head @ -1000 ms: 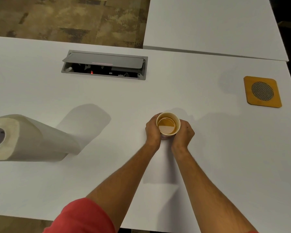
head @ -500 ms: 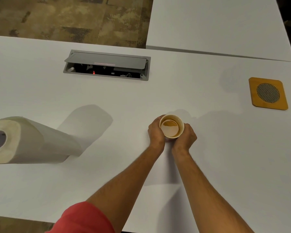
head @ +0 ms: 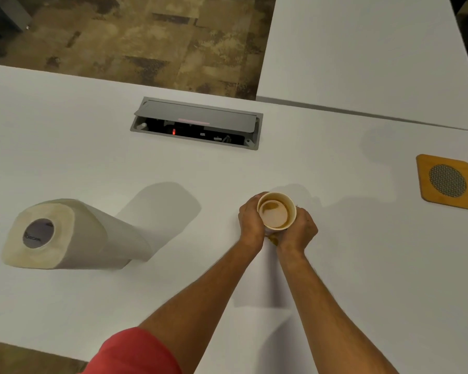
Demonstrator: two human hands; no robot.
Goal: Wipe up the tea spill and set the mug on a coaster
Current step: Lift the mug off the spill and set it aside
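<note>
A paper mug (head: 276, 213) with brown tea in it stands on the white table (head: 92, 163), slightly tilted toward me. My left hand (head: 250, 221) wraps its left side and my right hand (head: 297, 232) wraps its right side. A small brown tea spill (head: 273, 240) shows on the table just below the mug, between my wrists. A wooden coaster (head: 447, 181) with a round mesh centre lies far to the right. A paper towel roll (head: 65, 234) lies on its side at the left.
A grey cable box (head: 197, 122) with its lid half open is set into the table beyond the mug. A second white table (head: 362, 49) adjoins at the back right. Patterned carpet floor lies beyond the far edge.
The mug has tipped a little toward me and a small brown spill now shows at its base. Both hands stay around the mug. The camera has shifted slightly.
</note>
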